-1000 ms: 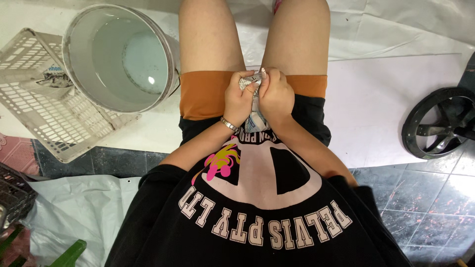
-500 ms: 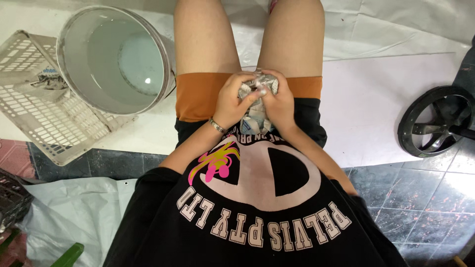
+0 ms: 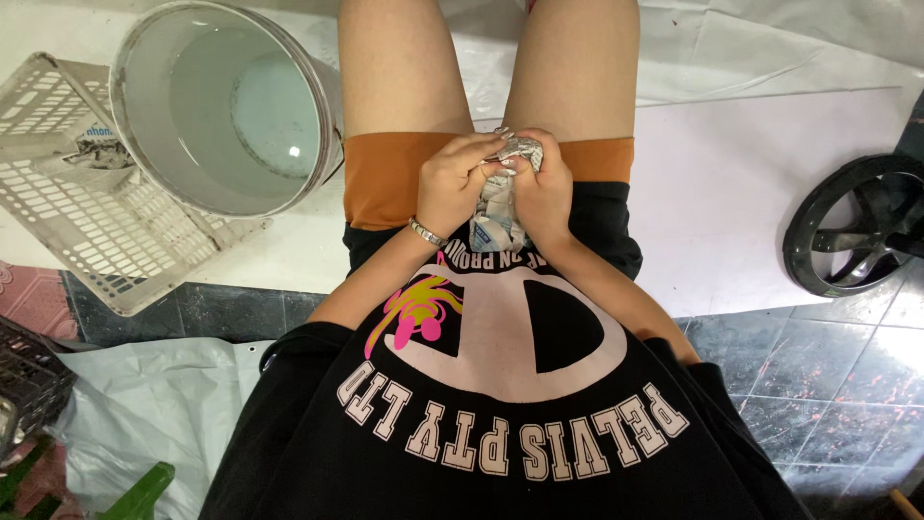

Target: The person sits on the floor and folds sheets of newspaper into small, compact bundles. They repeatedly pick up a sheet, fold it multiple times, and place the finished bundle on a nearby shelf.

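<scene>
Left hand (image 3: 452, 183) and right hand (image 3: 544, 188) clutch crumpled paper (image 3: 500, 207)

Both hands, the left hand (image 3: 452, 188) and right hand (image 3: 541, 183), are working tight over the lap, hemmed in by the thighs ahead and the body behind. To the left, a grey bucket (image 3: 226, 101) is blocking passage, leaning against a white plastic basket (image 3: 77, 231). To the right, white sheeting (image 3: 731, 183) is lying flat and offering open room until the black wheel (image 3: 861, 236) near the frame edge.
</scene>
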